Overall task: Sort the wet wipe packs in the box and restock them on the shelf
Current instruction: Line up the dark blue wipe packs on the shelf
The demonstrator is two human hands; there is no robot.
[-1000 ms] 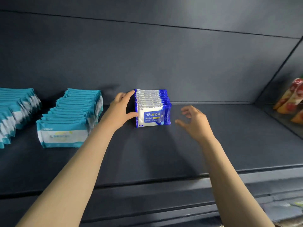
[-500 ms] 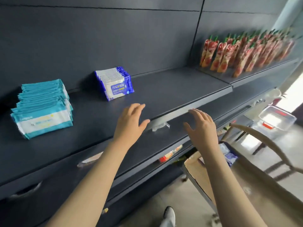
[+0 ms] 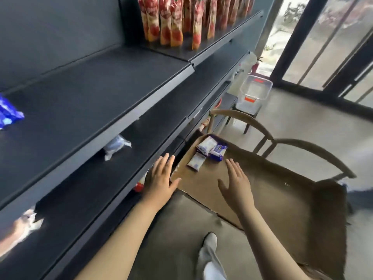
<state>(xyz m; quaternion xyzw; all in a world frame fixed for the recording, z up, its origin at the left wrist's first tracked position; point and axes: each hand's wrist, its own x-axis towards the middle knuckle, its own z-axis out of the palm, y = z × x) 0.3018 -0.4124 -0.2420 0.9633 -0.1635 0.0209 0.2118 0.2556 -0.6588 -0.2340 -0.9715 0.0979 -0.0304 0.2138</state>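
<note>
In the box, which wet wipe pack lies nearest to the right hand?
The blue-labelled pack, the rightmost one, just beyond the right hand; the white packs lie farther left.

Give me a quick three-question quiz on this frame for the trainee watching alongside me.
1. True or false: the right hand grips something.
2. Where in the cardboard box do the wipe packs lie? A) bunched in the far corner B) in the near corner by the person C) spread across the whole floor
3. Fill in: the standing pouches are mostly ____ in colour.

Key: 1 false, its fingers are straight and hold nothing; 2 A; 3 red.
</note>
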